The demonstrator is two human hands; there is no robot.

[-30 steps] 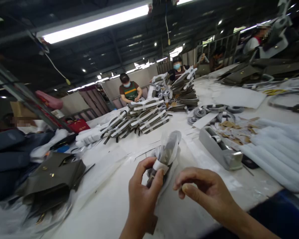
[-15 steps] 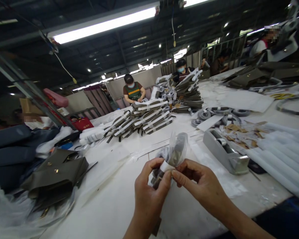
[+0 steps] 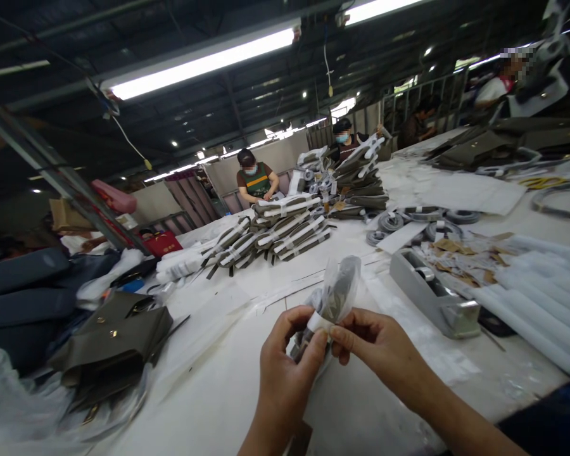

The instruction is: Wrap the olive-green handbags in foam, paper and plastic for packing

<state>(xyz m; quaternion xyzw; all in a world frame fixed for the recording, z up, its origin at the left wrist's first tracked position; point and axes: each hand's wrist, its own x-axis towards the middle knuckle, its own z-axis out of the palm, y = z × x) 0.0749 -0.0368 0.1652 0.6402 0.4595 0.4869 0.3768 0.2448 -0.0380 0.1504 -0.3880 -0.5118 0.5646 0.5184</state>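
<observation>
Above the white table, a bundled grey-brown strap in clear plastic is gripped around its middle by my left hand. A white band circles the bundle under my left thumb. My right hand pinches at the right end of that band, thumb against the fingers, touching the bundle. The clear plastic sticks up loosely above the band. My fingers hide the lower part of the strap.
A grey tape dispenser stands right of my hands, near coiled straps and white foam rolls. Stacked wrapped straps lie ahead. An olive bag lies left. Across the table a person works.
The view has shifted slightly. Both hands stay on the banded bundle, with my right fingers still at the band's end and little other movement.
</observation>
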